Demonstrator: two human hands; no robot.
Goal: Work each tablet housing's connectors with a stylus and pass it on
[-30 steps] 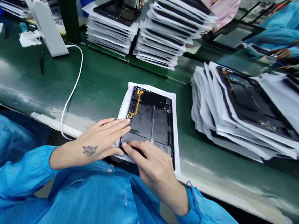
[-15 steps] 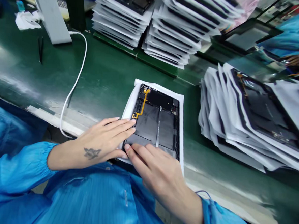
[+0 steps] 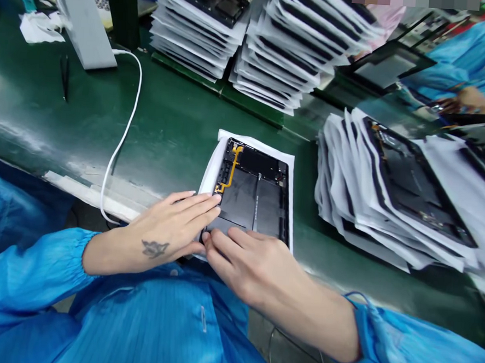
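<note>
An opened tablet (image 3: 237,195) lies on a white foam sheet (image 3: 216,155), its inside facing up. It shows a dark battery area and an orange flex cable (image 3: 232,172) along the left side. My left hand (image 3: 174,218) rests on the tablet's left edge, palm down with fingers stretched out. My right hand (image 3: 246,258) is over the near end of the tablet, with fingers bent and drawn together at the near-left corner. Whatever is under or between those fingertips is hidden. The two hands almost touch there.
Stacks of tablets between white sheets stand at the back (image 3: 197,42) and to the right (image 3: 357,183). A grey stand (image 3: 82,24) with a white cable (image 3: 131,114) and black tweezers (image 3: 63,77) are at left. A co-worker's hand (image 3: 473,100) shows at upper right.
The right forearm has swung outward to the right, and its fingers have shifted slightly at the near-left corner. The left hand stays almost in place. The view has turned a little.
</note>
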